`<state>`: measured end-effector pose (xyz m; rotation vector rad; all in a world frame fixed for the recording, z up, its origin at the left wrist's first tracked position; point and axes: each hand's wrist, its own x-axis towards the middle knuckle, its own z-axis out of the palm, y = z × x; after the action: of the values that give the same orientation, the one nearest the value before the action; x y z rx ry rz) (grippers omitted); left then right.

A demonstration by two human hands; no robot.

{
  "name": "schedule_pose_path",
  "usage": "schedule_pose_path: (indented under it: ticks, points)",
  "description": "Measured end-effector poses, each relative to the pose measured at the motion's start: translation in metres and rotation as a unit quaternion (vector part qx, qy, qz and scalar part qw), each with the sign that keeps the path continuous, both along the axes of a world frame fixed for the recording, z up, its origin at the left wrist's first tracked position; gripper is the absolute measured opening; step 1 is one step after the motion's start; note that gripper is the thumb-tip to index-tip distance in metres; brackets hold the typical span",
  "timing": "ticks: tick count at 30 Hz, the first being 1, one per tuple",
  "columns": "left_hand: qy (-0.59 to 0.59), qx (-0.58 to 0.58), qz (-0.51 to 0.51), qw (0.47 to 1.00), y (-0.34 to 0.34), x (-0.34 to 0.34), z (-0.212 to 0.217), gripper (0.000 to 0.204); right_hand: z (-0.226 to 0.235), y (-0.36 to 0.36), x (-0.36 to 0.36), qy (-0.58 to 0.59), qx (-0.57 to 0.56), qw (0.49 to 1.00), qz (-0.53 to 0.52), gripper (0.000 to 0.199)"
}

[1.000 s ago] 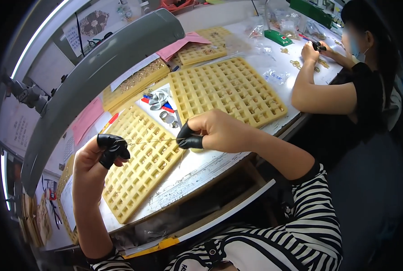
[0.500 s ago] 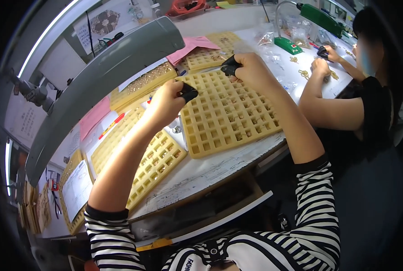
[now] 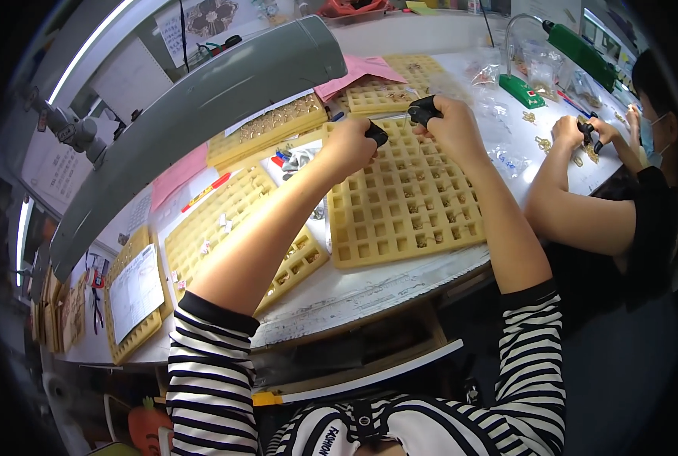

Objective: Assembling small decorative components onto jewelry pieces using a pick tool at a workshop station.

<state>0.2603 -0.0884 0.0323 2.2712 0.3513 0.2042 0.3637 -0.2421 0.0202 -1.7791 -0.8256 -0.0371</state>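
My left hand (image 3: 348, 148) is closed above the left part of a yellow compartment tray (image 3: 354, 228). Black covering (image 3: 376, 134) shows at its fingertips. Farther right, my right hand (image 3: 454, 131) is closed too, above the tray's far side, with a similar black covering (image 3: 424, 111) around its finger ends. What lies between the fingers of either hand is too small to make out. Small metallic pieces (image 3: 430, 194) sit in several of the tray's square pockets, mainly toward the middle and right; pockets along its left hold nothing I can see.
A grey lamp hood (image 3: 225, 91) arches over the left side. More yellow trays (image 3: 225, 209) lie left and behind, near a red pen (image 3: 206, 192) and pink paper (image 3: 362, 74). At right, a co-worker's arm (image 3: 574, 213) rests by a green desk lamp (image 3: 521, 91).
The whole view has shifted, with the table contents appearing farther right. My left hand has moved right over the tray, still closed; my right hand remains closed over its far side.
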Motion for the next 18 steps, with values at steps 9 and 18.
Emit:
schedule_pose_path:
  ticks: [9, 18]
  points:
    - [-0.016, -0.015, -0.008, 1.000, -0.005, 0.016, -0.008, 0.014, -0.009, 0.002, 0.003, -0.005, -0.009, 1.000, 0.000, 0.018]
    - [-0.028, 0.072, 0.005, 0.997, -0.005, 0.029, -0.014, 0.019, -0.015, 0.007, -0.006, -0.075, -0.154, 0.984, -0.038, 0.015]
